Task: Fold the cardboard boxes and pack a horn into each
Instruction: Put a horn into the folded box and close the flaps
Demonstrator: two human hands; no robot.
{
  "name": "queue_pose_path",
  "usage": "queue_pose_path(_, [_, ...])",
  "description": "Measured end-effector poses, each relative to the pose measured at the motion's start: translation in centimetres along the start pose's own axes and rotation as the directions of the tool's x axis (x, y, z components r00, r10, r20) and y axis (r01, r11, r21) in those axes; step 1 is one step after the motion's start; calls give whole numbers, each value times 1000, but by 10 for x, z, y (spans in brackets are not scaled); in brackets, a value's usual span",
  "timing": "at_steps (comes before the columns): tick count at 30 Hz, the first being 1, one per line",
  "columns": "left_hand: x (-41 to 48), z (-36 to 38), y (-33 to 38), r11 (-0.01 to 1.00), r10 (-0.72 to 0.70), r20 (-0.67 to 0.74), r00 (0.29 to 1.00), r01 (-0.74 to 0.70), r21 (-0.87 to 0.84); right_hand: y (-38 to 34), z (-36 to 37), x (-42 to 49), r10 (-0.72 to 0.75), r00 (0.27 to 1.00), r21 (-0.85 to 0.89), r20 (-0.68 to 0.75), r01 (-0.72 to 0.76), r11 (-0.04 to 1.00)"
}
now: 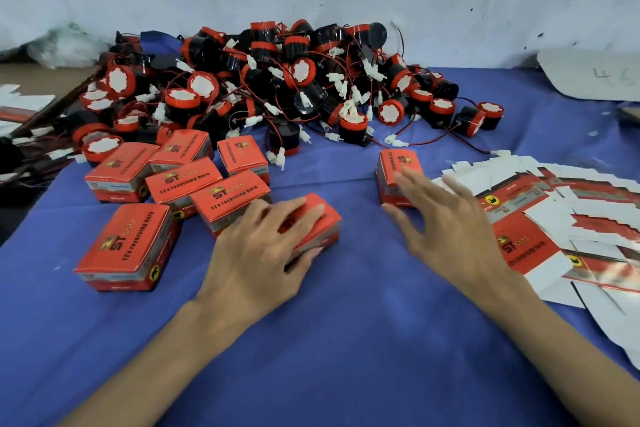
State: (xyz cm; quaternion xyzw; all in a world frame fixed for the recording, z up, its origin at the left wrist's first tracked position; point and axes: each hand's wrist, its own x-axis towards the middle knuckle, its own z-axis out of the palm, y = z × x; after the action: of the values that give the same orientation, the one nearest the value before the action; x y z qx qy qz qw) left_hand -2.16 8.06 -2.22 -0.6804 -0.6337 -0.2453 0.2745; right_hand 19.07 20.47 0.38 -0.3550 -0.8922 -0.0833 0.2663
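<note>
A big heap of black and red horns [277, 80] with white connectors and thin wires lies at the back of the blue cloth. Several folded red boxes [180, 180] stand at the left. My left hand [263, 246] rests on top of one closed red box [322, 218], fingers wrapped over it. My right hand [446, 222] hovers with fingers spread, blurred, just in front of another closed red box [398, 166]. Flat unfolded box blanks [540, 218] lie spread out at the right.
The table is covered by a blue cloth [346, 322]. A white wall rises behind the heap. A grey-white sheet [595, 76] lies at the back right. More flat blanks and cardboard [24, 104] sit at the far left edge.
</note>
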Motion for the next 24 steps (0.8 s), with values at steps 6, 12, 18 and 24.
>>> queue_pose_path(6, [5,5,-13,965,-220,19,975,214,154,29,-12,-1,476,840,-483,260,-314,818])
queue_pose_path(12, [6,-5,3,957,16,-328,944,-110,-270,13,-27,4,269,963,-423,6,-241,873])
queue_pose_path(18, [8,-12,21,754,-197,-173,965,36,-656,16,-50,7,259,940,-268,-221,-314,911])
queue_pose_path(24, [15,-23,15,44,-489,297,820,363,-931,-4,-62,7,52,800,-16,-598,-76,997])
